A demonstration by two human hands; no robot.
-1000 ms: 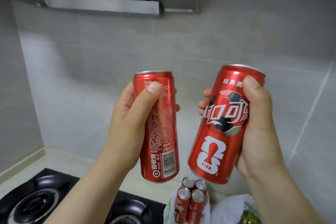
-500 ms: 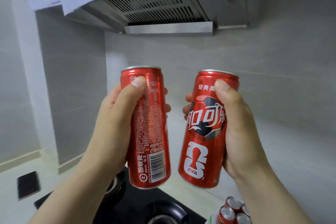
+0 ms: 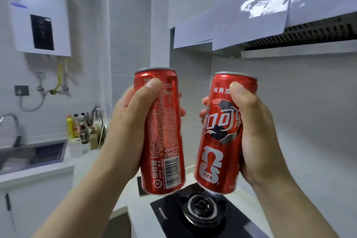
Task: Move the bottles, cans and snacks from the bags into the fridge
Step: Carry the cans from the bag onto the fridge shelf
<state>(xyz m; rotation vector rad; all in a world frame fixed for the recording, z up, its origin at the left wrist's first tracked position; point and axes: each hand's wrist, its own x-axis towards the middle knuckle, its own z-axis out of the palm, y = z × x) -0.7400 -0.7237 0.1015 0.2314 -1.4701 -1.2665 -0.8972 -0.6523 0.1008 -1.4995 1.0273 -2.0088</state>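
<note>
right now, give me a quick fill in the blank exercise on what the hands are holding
1. The left hand and right hand hold ____ cans in all.
2. The barcode can is in the ____ hand.
3. The FIFA can is coloured ____.
Missing words: two; left; red.

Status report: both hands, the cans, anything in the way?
Left hand grips left can; right hand grips right can. Cans apart, held over the stove. Fridge not in view. Nothing between the hands.
</note>
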